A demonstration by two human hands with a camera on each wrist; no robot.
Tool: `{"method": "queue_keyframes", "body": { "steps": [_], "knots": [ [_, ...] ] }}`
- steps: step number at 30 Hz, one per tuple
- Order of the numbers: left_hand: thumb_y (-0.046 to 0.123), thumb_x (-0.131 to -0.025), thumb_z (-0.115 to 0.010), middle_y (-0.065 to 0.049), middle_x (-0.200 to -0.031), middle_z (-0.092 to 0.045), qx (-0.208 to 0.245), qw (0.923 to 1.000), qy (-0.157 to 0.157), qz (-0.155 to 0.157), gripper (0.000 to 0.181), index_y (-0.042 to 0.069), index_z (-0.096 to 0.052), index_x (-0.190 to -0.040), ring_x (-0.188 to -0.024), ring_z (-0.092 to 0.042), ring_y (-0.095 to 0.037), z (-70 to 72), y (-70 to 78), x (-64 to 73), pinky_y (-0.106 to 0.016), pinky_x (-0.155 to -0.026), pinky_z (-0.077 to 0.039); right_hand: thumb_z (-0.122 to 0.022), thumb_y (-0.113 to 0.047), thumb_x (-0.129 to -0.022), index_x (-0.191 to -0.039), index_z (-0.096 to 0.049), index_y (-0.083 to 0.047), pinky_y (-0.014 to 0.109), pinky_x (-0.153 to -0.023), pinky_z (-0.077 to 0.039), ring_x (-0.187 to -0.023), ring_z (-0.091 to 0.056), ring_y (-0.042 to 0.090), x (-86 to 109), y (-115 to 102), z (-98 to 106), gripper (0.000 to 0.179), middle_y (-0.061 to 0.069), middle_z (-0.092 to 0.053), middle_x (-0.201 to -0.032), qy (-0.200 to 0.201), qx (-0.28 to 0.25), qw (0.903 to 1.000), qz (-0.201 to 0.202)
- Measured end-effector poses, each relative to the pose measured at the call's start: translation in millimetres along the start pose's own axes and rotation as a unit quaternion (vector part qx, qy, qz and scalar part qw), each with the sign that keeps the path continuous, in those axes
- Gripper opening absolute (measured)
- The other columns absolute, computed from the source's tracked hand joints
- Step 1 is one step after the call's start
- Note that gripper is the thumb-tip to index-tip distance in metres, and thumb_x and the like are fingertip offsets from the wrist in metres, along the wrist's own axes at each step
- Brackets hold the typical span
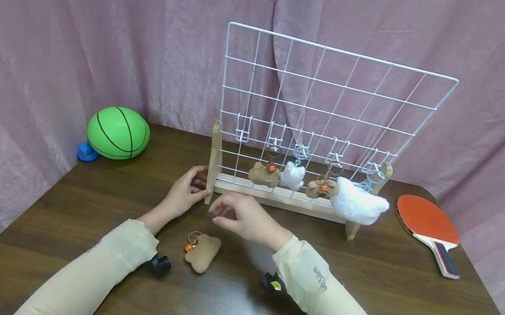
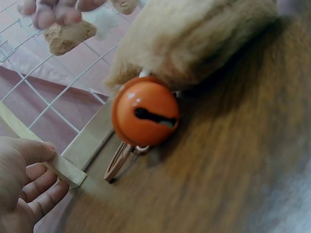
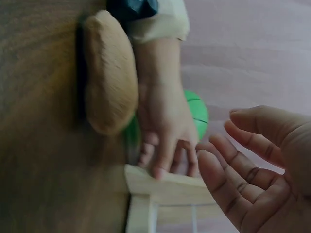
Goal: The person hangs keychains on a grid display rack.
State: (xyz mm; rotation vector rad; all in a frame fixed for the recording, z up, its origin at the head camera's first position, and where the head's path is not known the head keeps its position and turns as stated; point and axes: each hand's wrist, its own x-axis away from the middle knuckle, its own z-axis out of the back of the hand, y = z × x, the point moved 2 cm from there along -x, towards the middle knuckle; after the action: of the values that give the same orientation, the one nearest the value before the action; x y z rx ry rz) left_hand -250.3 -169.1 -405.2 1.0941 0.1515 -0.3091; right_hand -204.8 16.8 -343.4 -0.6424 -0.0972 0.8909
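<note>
My left hand (image 1: 184, 191) is at the left wooden upright (image 1: 213, 163) of a white wire grid rack (image 1: 334, 86), its thumb touching the foot and its other fingers along the outer side. My right hand (image 1: 246, 217) hovers over the table in front of the rack, fingers loosely bent and holding nothing. Between the forearms lies a tan plush keychain (image 1: 203, 253) with an orange bell (image 2: 146, 111) and a ring. Other keychains hang from the rack's hooks: a brown plush (image 1: 263, 174), a small white plush (image 1: 292, 176), another brown plush (image 1: 318, 189) and a large white plush (image 1: 358, 202).
The leftmost hook (image 1: 242, 135) carries nothing. A green ball (image 1: 118, 133) and a blue rubber duck (image 1: 87, 152) sit at the table's back left. On the right lies a red table tennis paddle (image 1: 428, 219). Pink curtains (image 1: 190, 43) surround the wooden table (image 1: 89, 212).
</note>
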Motion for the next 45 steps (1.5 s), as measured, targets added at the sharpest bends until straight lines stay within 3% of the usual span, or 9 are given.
{"method": "queue_keyframes", "body": {
  "steps": [5, 9, 14, 19, 28, 45],
  "knots": [
    [0.001, -0.088, -0.066, -0.028, -0.121, -0.056, 0.0, 1.0, 0.002, 0.002, 0.061, -0.004, -0.036, -0.141, -0.109, -0.058, -0.038, -3.4, -23.5, -4.4, -0.041, -0.086, -0.053, -0.065, -0.011, -0.091, -0.107, -0.066, -0.004, 0.03, -0.083, -0.054, -0.09, -0.066, 0.016, -9.2, 3.3, -17.7, 0.017, 0.009, -0.07, -0.102, -0.044, -0.017, 0.9988, -0.011],
    [0.004, -0.088, -0.067, -0.025, -0.12, -0.057, 0.003, 1.0, 0.001, -0.003, 0.06, -0.001, -0.038, -0.14, -0.108, -0.059, -0.036, -3.4, -29.6, -6.0, -0.039, -0.086, -0.054, -0.066, -0.01, -0.09, -0.105, -0.066, -0.003, 0.029, -0.083, -0.055, -0.089, -0.067, 0.015, -15.9, 6.5, -28.4, 0.016, 0.009, -0.071, -0.101, -0.058, -0.019, 0.9981, -0.012],
    [0.005, -0.088, -0.068, -0.024, -0.119, -0.058, 0.005, 1.0, 0.001, -0.007, 0.059, 0.0, -0.04, -0.14, -0.107, -0.06, -0.035, -2.8, -29.2, -7.2, -0.038, -0.086, -0.054, -0.069, -0.011, -0.088, -0.102, -0.067, -0.004, 0.023, -0.08, -0.054, -0.086, -0.067, 0.013, -24.4, 8.6, -39.9, 0.015, 0.006, -0.072, -0.097, -0.067, -0.013, 0.9973, -0.027],
    [0.004, -0.088, -0.068, -0.024, -0.119, -0.058, 0.006, 1.0, 0.0, -0.007, 0.06, -0.001, -0.039, -0.14, -0.107, -0.06, -0.035, -3.3, -28.0, -6.9, -0.037, -0.085, -0.054, -0.072, -0.015, -0.086, -0.096, -0.068, -0.008, 0.016, -0.074, -0.05, -0.081, -0.066, 0.009, -30.4, 8.3, -50.1, 0.012, 0.002, -0.073, -0.089, -0.077, 0.032, 0.9954, -0.048],
    [0.003, -0.088, -0.068, -0.025, -0.12, -0.058, 0.006, 0.9999, 0.001, -0.014, 0.059, -0.001, -0.04, -0.14, -0.106, -0.06, -0.035, -2.9, -28.7, -8.1, -0.037, -0.084, -0.054, -0.075, -0.025, -0.083, -0.093, -0.069, -0.013, 0.019, -0.075, -0.048, -0.082, -0.062, 0.009, -35.5, 5.2, -59.2, 0.017, -0.002, -0.071, -0.085, -0.103, 0.109, 0.9863, -0.07],
    [0.004, -0.088, -0.067, -0.024, -0.122, -0.056, 0.011, 0.9999, -0.003, 0.0, 0.061, 0.001, -0.038, -0.142, -0.109, -0.059, -0.036, -2.1, -27.7, -7.5, -0.042, -0.086, -0.053, -0.077, -0.023, -0.081, -0.094, -0.07, -0.015, 0.019, -0.076, -0.046, -0.086, -0.058, 0.011, -36.0, -3.1, -64.2, 0.017, -0.001, -0.066, -0.09, -0.127, 0.169, 0.9756, -0.059]
  ]
}}
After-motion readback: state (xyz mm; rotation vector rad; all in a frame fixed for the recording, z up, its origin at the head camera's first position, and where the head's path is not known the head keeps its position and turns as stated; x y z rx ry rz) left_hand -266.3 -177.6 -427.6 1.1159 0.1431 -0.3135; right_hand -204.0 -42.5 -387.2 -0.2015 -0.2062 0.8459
